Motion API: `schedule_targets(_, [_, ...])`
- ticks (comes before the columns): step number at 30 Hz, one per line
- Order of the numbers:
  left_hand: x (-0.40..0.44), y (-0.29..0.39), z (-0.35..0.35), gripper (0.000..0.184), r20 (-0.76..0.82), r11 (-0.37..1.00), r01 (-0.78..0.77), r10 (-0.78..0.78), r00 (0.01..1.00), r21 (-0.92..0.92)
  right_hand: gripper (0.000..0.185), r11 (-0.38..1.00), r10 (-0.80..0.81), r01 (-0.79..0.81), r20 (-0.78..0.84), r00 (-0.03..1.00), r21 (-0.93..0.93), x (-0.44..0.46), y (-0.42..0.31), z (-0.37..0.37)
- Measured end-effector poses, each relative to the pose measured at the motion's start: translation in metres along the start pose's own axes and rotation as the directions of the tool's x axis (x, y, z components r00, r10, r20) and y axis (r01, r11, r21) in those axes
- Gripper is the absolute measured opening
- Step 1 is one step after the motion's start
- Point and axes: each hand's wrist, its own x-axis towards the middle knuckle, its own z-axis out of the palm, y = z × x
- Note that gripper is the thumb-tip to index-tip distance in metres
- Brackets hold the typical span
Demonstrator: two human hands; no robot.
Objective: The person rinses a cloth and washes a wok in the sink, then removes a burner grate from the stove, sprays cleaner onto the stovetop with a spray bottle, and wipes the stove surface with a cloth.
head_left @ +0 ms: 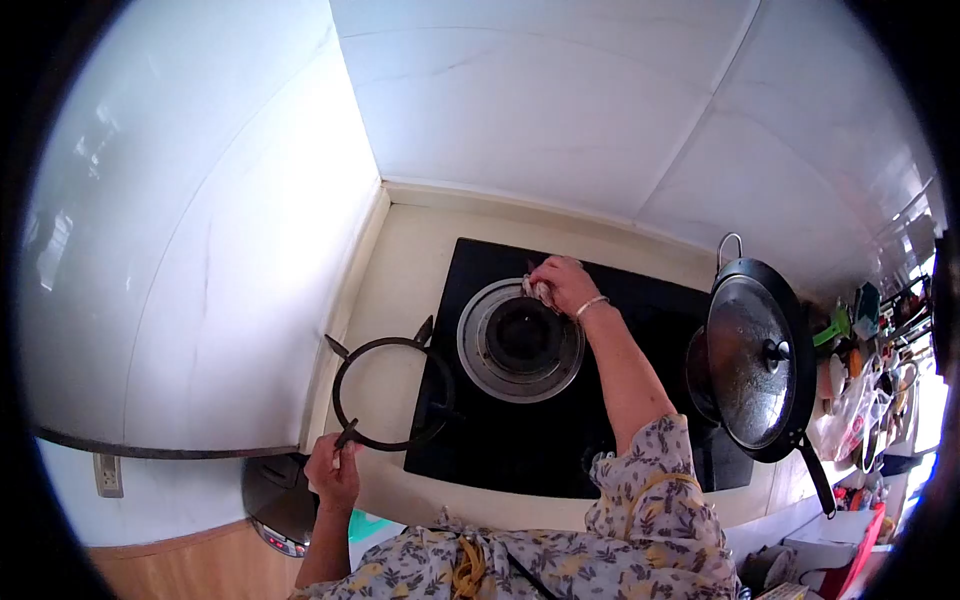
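Two hands are closed: your right hand (566,285) bunches a cloth (538,292) at the far rim of the left gas burner (525,335); your left hand (333,472) grips one prong of the black pan support (341,386), left of that burner, overlapping the glass cooktop (500,450) and pale desk (400,250). Rightward sits a lidded frying pan (793,300).

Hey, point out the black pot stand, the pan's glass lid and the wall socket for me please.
Pot stand (338,393), head view: its ring, at picture left.
Glass lid (740,350), head view: bare glass, near the middle.
Wall socket (109,476), head view: middle of its faceplate.
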Motion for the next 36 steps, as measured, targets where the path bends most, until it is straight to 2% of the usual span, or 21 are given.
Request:
schedule_targets(1, [-0.001, -0.001, 0.000, 0.005, 0.004, 1.000, 0.001, -0.001, 1.000, -0.002, 0.022, 1.000, 0.004, -0.004, 0.002, 1.000, 0.000, 0.005, 0.000, -0.001])
schedule_targets(3, [-0.004, -0.004, 0.000, 0.005, -0.005, 0.999, -0.003, 0.003, 1.000, -0.046, 0.017, 0.990, 0.139, -0.139, 0.033, 0.990, -0.002, 0.016, -0.005, -0.002])
schedule_targets(7, [-0.016, -0.029, 0.005, 0.005, -0.036, 0.996, 0.051, -0.054, 0.998, -0.077, 0.014, 0.992, 0.126, -0.123, 0.059, 0.990, -0.040, 0.041, -0.019, 0.007])
schedule_targets(9, [-0.018, -0.042, 0.004, 0.006, -0.003, 1.000, 0.013, -0.013, 1.000, 0.020, 0.017, 0.993, 0.107, -0.095, 0.163, 0.981, -0.076, 0.057, -0.033, 0.019])
schedule_targets(10, [-0.015, -0.040, 0.003, 0.006, -0.004, 1.000, 0.012, -0.012, 1.000, 0.024, 0.019, 0.984, 0.157, -0.133, 0.231, 0.960, -0.115, 0.061, -0.054, 0.011])
schedule_targets(11, [-0.013, -0.038, 0.003, 0.007, -0.007, 0.991, -0.056, 0.057, 0.998, 0.121, 0.019, 0.985, 0.156, -0.133, 0.233, 0.960, -0.112, 0.064, -0.070, 0.008])
schedule_targets(12, [-0.012, -0.034, 0.001, 0.008, -0.003, 0.969, -0.118, 0.122, 0.993, 0.218, 0.020, 0.965, 0.229, -0.178, 0.289, 0.930, -0.192, 0.066, -0.081, 0.008])
schedule_targets(14, [-0.014, -0.039, 0.000, 0.010, -0.006, 0.959, -0.097, 0.102, 0.995, 0.268, 0.027, 0.903, 0.382, -0.266, 0.349, 0.856, -0.337, 0.067, -0.104, 0.008])
schedule_targets(15, [-0.014, -0.041, 0.000, 0.012, -0.010, 0.946, -0.081, 0.089, 0.996, 0.315, 0.027, 0.904, 0.381, -0.263, 0.355, 0.854, -0.338, 0.065, -0.113, 0.008])
schedule_targets(17, [-0.016, -0.043, -0.001, 0.014, -0.027, 0.936, -0.045, 0.058, 0.998, 0.350, 0.032, 0.860, 0.401, -0.236, 0.313, 0.861, -0.452, 0.062, -0.128, 0.008])
schedule_targets(18, [-0.016, -0.044, -0.002, 0.015, -0.044, 0.923, -0.017, 0.036, 0.998, 0.385, 0.041, 0.851, 0.452, -0.280, 0.347, 0.822, -0.445, 0.062, -0.138, 0.004])
schedule_targets(23, [-0.025, -0.059, 0.002, 0.016, -0.058, 0.942, 0.008, 0.013, 0.998, 0.335, 0.047, 0.830, 0.429, -0.207, 0.356, 0.830, -0.518, 0.050, -0.182, 0.012])
schedule_targets(26, [-0.024, -0.054, 0.002, 0.016, -0.050, 0.932, -0.002, 0.022, 0.998, 0.362, 0.046, 0.906, 0.253, -0.101, 0.335, 0.908, -0.412, 0.031, -0.194, 0.026])
schedule_targets(28, [-0.025, -0.056, 0.000, 0.017, -0.040, 0.924, -0.034, 0.054, 0.998, 0.382, 0.045, 0.898, 0.230, -0.089, 0.288, 0.930, -0.431, 0.019, -0.200, 0.036])
schedule_targets(30, [-0.026, -0.056, -0.004, 0.032, 0.015, 0.923, -0.050, 0.048, 0.999, 0.381, 0.040, 0.872, 0.221, -0.100, 0.201, 0.954, -0.479, 0.008, -0.209, 0.045])
schedule_targets(31, [-0.026, -0.052, -0.007, 0.032, 0.013, 0.922, -0.056, 0.055, 0.998, 0.384, 0.040, 0.873, 0.219, -0.103, 0.194, 0.956, -0.477, 0.003, -0.213, 0.048])
schedule_targets(33, [-0.027, -0.036, -0.013, 0.050, 0.031, 0.965, 0.007, -0.016, 0.999, 0.264, 0.036, 0.833, 0.197, -0.095, 0.131, 0.972, -0.545, -0.007, -0.221, 0.052])
schedule_targets(34, [-0.026, -0.028, -0.015, 0.050, 0.034, 0.964, -0.002, -0.008, 0.999, 0.266, 0.036, 0.834, 0.200, -0.102, 0.123, 0.972, -0.543, -0.012, -0.223, 0.058])
schedule_targets(36, [-0.021, -0.010, -0.018, 0.054, -0.039, 0.944, -0.099, 0.117, 0.992, 0.316, 0.037, 0.788, 0.222, -0.107, 0.117, 0.968, -0.606, -0.021, -0.223, 0.071])
